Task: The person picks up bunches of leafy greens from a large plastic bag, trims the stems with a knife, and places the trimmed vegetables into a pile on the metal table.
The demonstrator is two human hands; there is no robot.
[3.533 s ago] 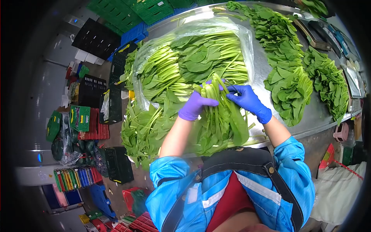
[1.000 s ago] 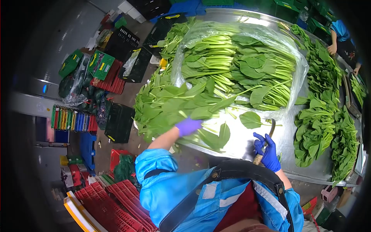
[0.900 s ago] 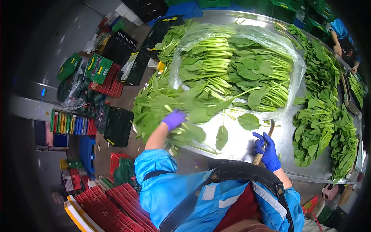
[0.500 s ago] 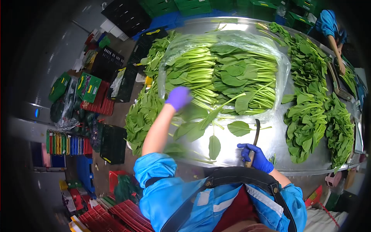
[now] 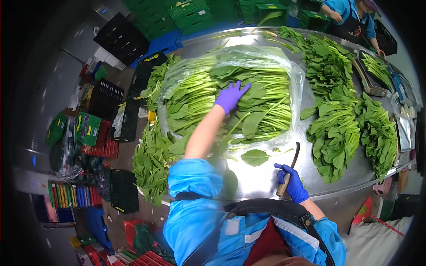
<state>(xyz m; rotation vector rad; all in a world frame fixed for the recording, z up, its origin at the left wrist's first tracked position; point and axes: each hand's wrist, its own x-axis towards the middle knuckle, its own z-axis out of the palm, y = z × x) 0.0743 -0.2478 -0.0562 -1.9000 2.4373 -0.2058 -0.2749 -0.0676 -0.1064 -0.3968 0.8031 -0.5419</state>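
My left hand point(image 5: 231, 96), in a purple glove, reaches over the leafy greens point(image 5: 270, 99) in the middle of the table. Its fingers are spread across the leaves, and nothing shows gripped in them. Clear plastic wrap point(image 5: 295, 88) surrounds this block of stems and leaves. Closed around the wooden handle of a curved knife point(image 5: 296, 155) is my right hand point(image 5: 293, 182), in a blue glove, near the table's front edge. The dark blade points away from me. A loose leaf point(image 5: 254, 157) lies between the wrap and the knife.
Bunched greens point(image 5: 333, 137) lie in rows on the metal table point(image 5: 310, 188) to the right; more loose greens point(image 5: 151, 164) pile up at its left. A scale point(image 5: 370, 82) stands at the right edge near a co-worker point(image 5: 355, 24). Dark crates point(image 5: 124, 190) stand left of the table.
My left hand has moved right and forward from the left stems onto the middle leaves, its fingers now spread. My right hand keeps the knife. The co-worker is more in view.
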